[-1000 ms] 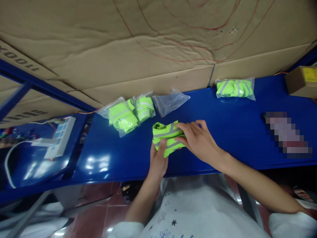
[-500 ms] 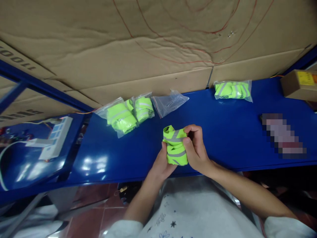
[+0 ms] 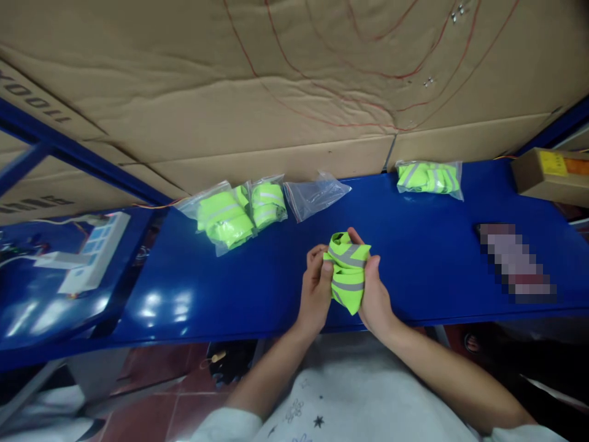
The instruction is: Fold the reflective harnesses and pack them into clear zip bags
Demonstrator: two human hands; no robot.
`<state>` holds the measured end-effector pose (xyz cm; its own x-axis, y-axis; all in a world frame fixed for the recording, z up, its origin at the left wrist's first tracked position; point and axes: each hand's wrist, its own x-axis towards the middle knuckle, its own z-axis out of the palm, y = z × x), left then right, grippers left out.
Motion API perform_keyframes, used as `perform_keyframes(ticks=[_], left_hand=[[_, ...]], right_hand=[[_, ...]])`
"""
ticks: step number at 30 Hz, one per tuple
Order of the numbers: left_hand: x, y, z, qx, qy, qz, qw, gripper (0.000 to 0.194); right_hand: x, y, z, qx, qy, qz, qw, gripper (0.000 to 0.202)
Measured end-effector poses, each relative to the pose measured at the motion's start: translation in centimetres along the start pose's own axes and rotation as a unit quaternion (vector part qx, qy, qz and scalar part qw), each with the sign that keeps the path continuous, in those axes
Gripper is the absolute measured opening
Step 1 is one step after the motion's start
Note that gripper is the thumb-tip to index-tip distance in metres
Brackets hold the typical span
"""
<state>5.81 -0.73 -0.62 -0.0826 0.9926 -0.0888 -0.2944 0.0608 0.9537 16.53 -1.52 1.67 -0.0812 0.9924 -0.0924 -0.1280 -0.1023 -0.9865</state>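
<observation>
A folded yellow-green bundle with grey bands [image 3: 348, 276] is held between both hands over the front part of a blue table [image 3: 207, 288].
At far left, a white power strip [image 3: 99, 248] is seen; next, a large bagged bundle [image 3: 225, 218] and a smaller bagged bundle [image 3: 268, 204] are set side by side, with a flat clear bag [image 3: 317, 196] just beside them. The folded bundle's left side is gripped by the left hand [image 3: 316, 294], thumb pressed on its face, fingers curled. Its right side is clamped by the right hand [image 3: 377, 301], thumb along the edge, one fingertip showing behind the top; the other fingers are hidden. Farther right, another bagged bundle [image 3: 430, 178], a pixelated item [image 3: 515, 261] and a cardboard box [image 3: 534, 178] are seen.
</observation>
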Motion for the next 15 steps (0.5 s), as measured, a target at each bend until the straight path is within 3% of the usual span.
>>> perform_keyframes(ticks=[3, 7, 11, 15], left_hand=[[0.5, 0.7, -0.3, 0.135, -0.027, 0.101, 0.985, 0.054], [0.6, 1.7, -0.2, 0.233, -0.054, 0.169, 0.956, 0.052], [0.8, 2.1, 0.1, 0.282, -0.053, 0.194, 0.938, 0.059], [1.5, 3.1, 0.2, 0.276, -0.099, 0.186, 0.938, 0.081]], right_hand=[[0.1, -0.6, -0.5, 0.031, -0.005, 0.009, 0.999, 0.081], [0.7, -2.1, -1.0, 0.1, -0.024, 0.041, 0.994, 0.084], [1.7, -2.8, -1.8, 0.16, -0.042, 0.111, 0.98, 0.081], [2.4, -2.5, -3.0, 0.223, -0.092, 0.183, 0.953, 0.08]])
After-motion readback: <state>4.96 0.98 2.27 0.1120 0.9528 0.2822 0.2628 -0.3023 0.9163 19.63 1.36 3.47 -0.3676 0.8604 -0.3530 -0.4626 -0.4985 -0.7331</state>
